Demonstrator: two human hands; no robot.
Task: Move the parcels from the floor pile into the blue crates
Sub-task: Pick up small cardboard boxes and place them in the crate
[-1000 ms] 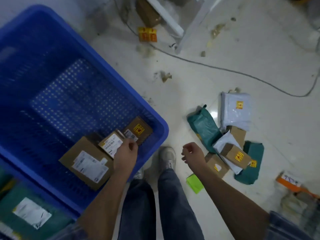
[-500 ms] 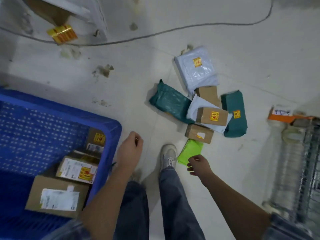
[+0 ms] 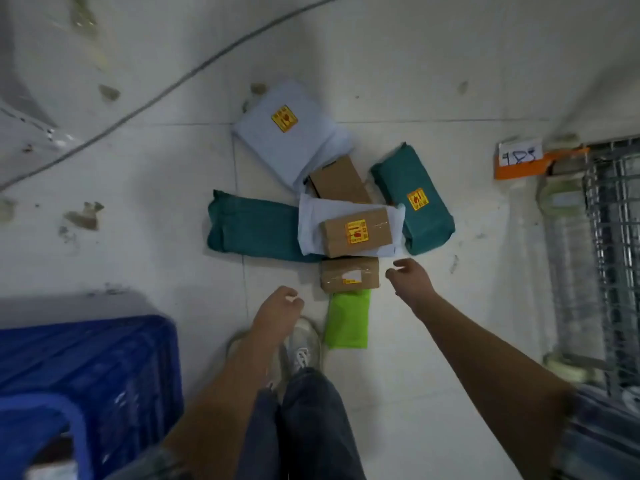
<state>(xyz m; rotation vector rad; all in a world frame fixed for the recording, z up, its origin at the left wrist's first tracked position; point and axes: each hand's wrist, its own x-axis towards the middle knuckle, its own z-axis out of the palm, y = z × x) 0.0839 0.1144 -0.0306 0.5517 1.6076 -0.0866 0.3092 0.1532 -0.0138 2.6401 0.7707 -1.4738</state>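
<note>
My left hand (image 3: 277, 311): lower centre of the frame, above my shoe (image 3: 302, 344); fingers loosely curled, holding nothing.
My right hand (image 3: 410, 277): right of centre, just beside the nearest box; fingers relaxed and spread a little, holding nothing.
Parcel pile: centre of the frame, on the pale tiled floor (image 3: 138, 202).
Nearest box (image 3: 349, 273): brown, taped, lowest box of the pile; torn white label and a small yellow strip, writing too small to read.
Stickered box (image 3: 356, 232): brown, lying on a white mailer (image 3: 308, 230); yellow and red handling sticker, symbols blurred.
Plain box (image 3: 339, 183): brown, upper middle of the pile, no label showing.
Pale mailer (image 3: 284, 133): top of the pile; yellow and red sticker, unreadable.
Left teal bag (image 3: 252, 230): left of the pile, partly under the white mailer.
Right teal bag (image 3: 414, 199): right of the pile; yellow and red sticker, unreadable.
Green bag (image 3: 347, 318): bright green, touching the nearest box's lower edge, beside my shoe.
Blue crate (image 3: 86, 375): lower left corner, well apart from the pile.
Orange tag (image 3: 519, 161): upper right, white slip with handwriting that reads roughly "485".
Cable (image 3: 166, 86): runs across the upper left floor.
Wire cage (image 3: 616, 254): right edge.
</note>
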